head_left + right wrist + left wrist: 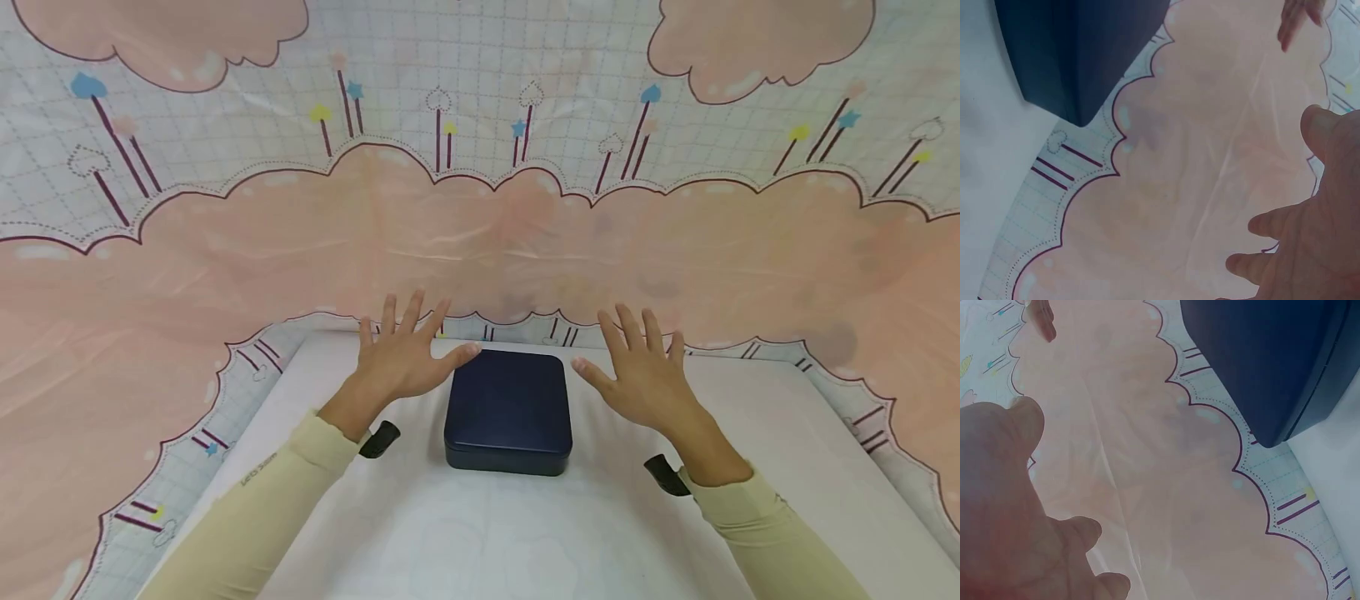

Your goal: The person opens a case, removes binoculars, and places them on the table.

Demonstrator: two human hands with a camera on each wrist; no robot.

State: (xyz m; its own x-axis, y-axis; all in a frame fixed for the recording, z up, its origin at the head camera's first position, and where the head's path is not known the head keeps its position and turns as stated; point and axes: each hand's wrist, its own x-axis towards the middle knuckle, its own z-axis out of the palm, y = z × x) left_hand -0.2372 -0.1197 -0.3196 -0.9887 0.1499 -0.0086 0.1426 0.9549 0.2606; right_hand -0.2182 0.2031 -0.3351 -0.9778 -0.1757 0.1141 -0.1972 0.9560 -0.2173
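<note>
A dark navy, square box with rounded corners and a closed lid [510, 404] stands on the white table. Left of it, my left hand [401, 358] is held up with fingers spread, its thumb overlapping the box's far left corner in the head view; whether it touches cannot be told. My right hand [645, 379] hovers to the right of the box, fingers also spread and holding nothing. Part of the box [1272, 356] shows in the left wrist view beside the left palm [1004, 506]. In the right wrist view the box [1079, 56] is at upper left, the right palm [1316, 219] at right.
The white tabletop [450, 542] extends around the box. Behind and beside it hangs a pink and white patterned cloth [480, 242] with clouds and small stars. A black strap piece sits at each wrist, the left one [380, 439] and the right one [666, 475].
</note>
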